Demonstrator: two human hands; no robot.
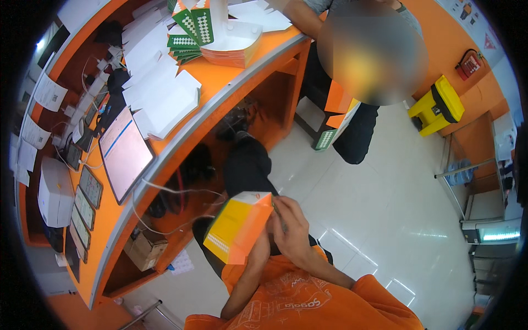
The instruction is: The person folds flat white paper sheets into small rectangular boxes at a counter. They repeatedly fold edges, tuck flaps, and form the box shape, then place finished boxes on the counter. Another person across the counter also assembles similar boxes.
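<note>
A folded paperboard carton [237, 226], yellow and orange with a white end flap, is held in front of me above my lap. My right hand [290, 226] is closed on its right edge, fingers bent near the upper corner. From below, my left hand [260, 248] reaches behind the carton and holds it; its fingers are mostly hidden. On the counter at the far side stand stacked green-and-white patterned cartons [195, 27]. White unfolded carton sheets [165, 104] lie spread along the counter.
The curved orange counter [220, 91] runs along my left, with a tablet [125, 154], several phones [82, 208] and a white cable [165, 190]. Opposite sits another person [357, 129], beside an orange-and-green carton [333, 129]. A yellow pedal bin [437, 109] stands far right.
</note>
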